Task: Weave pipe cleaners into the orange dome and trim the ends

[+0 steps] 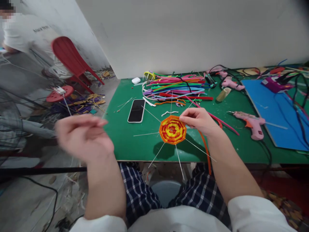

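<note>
My right hand [196,120] pinches the upper right edge of a woven disc [172,130] in red, orange and yellow rings. Thin pale wire spokes stick out around the disc, which is held just above the green table's front part. An orange pipe cleaner [205,148] trails from near the right hand down over the table's edge. Off to the left, past the table, my left hand [84,137] is raised and smeared by motion. Its fingers look curled, but whether they hold anything does not show.
Behind the disc lies a pile of coloured pipe cleaners [178,85]. A phone [136,111] rests on the green table [116,129]. To the right are a pink glue gun [251,124] and a blue board [277,119]. A person sits by a red chair [70,58].
</note>
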A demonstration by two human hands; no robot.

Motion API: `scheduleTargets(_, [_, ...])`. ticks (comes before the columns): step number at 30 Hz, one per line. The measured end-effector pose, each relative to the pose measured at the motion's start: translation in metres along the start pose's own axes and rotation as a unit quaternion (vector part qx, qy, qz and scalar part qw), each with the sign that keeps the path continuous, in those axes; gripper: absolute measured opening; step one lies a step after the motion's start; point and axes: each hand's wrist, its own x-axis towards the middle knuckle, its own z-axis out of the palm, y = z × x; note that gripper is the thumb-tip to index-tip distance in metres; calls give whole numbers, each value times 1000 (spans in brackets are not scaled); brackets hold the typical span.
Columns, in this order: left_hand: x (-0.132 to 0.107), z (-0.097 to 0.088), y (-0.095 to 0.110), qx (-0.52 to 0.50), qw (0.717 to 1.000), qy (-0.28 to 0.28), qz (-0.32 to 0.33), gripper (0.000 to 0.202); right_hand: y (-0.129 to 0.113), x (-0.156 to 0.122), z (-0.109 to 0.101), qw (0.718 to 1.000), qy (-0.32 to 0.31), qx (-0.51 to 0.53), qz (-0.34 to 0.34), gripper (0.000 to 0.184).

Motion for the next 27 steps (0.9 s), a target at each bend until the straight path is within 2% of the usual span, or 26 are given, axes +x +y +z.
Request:
scheduleTargets(1, [11,4,-2,-86,995,50,14,31,-1,0,0,1000,-4,6,3,21])
scheduleTargets(2, [21,11,-4,-154,988,15,-6,27,-1,0,1,1000,-9,9,5,21])
scheduleTargets(3, [29,18,-5,-189,976,-90,-52,33,-1,0,2,1000,-13,11,8,21])
scheduleTargets(4, [36,27,-5,-202,954,-200,-96,44,0,1,3,1000,-17,10,11,21])
scheduleTargets(5, [41,37,-4,-206,929,-285,-119,52,1,2,4,1000,-22,8,14,22])
scheduleTargets(7, [47,57,-1,-195,885,-403,-130,56,4,4,6,999,-32,3,19,22])
scheduleTargets(8, [48,67,1,-195,868,-439,-128,55,6,5,7,999,-37,1,20,22])
scheduleTargets(9, [48,76,2,-196,860,-454,-127,50,8,7,7,999,-43,-1,21,22])
scheduleTargets(12, [45,100,3,-205,869,-432,-123,32,13,10,8,998,-57,-7,18,22])
scheduleTargets(15, [42,110,-1,-235,878,-394,-140,29,15,11,8,998,-63,-20,10,21])
scheduleTargets(22, [40,110,-3,-306,858,-375,-169,30,16,11,8,998,-54,-44,4,21])
scheduleTargets(27, [40,111,-3,-227,899,-345,-146,28,16,11,10,997,-60,-46,10,20])
